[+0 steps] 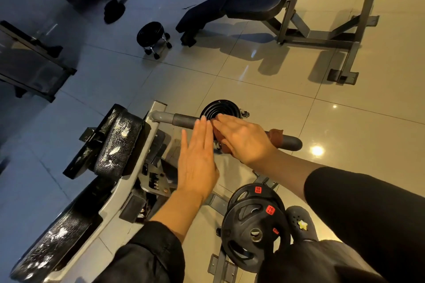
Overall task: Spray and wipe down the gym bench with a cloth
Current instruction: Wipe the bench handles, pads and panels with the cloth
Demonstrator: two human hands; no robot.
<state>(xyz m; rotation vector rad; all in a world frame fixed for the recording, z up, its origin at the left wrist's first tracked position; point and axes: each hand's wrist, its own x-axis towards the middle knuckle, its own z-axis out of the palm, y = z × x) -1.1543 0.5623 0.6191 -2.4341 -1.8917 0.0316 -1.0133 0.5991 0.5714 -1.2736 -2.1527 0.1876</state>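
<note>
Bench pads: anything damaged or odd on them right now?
Yes. Both black pads, the upper pad and lower pad, show white patches, either worn vinyl or spray residue. The brown cloth lies on the handle bar under the right hand, off the pads.

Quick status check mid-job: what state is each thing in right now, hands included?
Left hand: open, fingers straight, holding nothing.
Right hand: pressing the cloth onto the bar.
Cloth: brown, draped over the bar, mostly under the hand.
Bar: horizontal, sticking out from the bench frame.
Bench pads: black, streaked with white marks.
Weight plates: stacked on a peg.
</note>
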